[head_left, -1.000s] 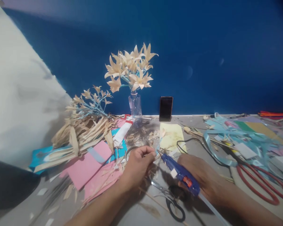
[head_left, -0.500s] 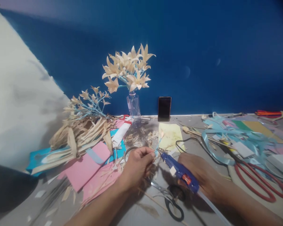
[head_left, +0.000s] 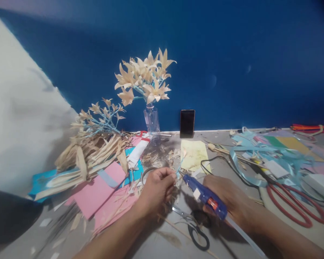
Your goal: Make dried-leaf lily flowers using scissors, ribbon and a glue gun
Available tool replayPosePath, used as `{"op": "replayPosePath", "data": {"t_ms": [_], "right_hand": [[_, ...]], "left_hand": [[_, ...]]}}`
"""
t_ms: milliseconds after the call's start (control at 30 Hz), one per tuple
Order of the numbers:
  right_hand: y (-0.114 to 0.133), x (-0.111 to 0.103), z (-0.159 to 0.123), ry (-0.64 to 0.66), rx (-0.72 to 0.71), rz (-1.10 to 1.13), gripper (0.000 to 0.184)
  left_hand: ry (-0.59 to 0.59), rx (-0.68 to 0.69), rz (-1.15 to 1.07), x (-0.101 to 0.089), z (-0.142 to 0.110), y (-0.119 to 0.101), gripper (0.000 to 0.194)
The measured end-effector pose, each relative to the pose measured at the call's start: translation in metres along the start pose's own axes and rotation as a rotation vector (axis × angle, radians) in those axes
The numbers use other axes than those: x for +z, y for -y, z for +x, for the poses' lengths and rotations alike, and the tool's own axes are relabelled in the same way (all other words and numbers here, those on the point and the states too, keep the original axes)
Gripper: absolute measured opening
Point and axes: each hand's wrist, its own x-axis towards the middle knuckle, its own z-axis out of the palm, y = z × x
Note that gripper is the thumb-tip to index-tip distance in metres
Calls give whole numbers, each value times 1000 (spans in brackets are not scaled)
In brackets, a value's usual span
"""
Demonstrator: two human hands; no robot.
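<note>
My right hand (head_left: pixel 226 201) grips a blue glue gun (head_left: pixel 205 196) with a clear glue stick (head_left: pixel 243 237) trailing out of its back. The nozzle points left at a thin light-blue stem (head_left: pixel 179 168). My left hand (head_left: pixel 158 189) pinches that stem at its lower end, fingers closed, just left of the nozzle. Black-handled scissors (head_left: pixel 194 230) lie on the grey table (head_left: pixel 156 248) under both hands.
A bottle vase of cream paper flowers (head_left: pixel 144 81) stands at the back by a dark phone (head_left: pixel 187 123) leaning on the blue wall. Dried leaf strips (head_left: pixel 91 151) and pink paper (head_left: pixel 99 190) lie left. Yellow paper (head_left: pixel 194 154), blue ribbon (head_left: pixel 256 154) and red scissors (head_left: pixel 294 201) lie right.
The view has drifted slightly. Both hands hold nearly the same pose, with the glue gun nozzle staying at the stem pinched in my left hand.
</note>
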Motion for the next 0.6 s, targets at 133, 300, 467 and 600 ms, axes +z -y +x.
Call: {"op": "replayPosePath", "data": {"t_ms": [133,300,467,600], "right_hand": [[-1,-1,-1,-8,24,-20,15],[-2,-1,-2,0,32,-10,15],[2,-5,1,5,50,-51,15],[4,-7,3,52,65,-44,15]], "left_hand": [[-6,-3,-16,0,1,0,29],[14,-5,-28,0,1,1,31],[15,-18,-26,1,-1,0,29],[10,-28,-29,2,-1,0,31]]}}
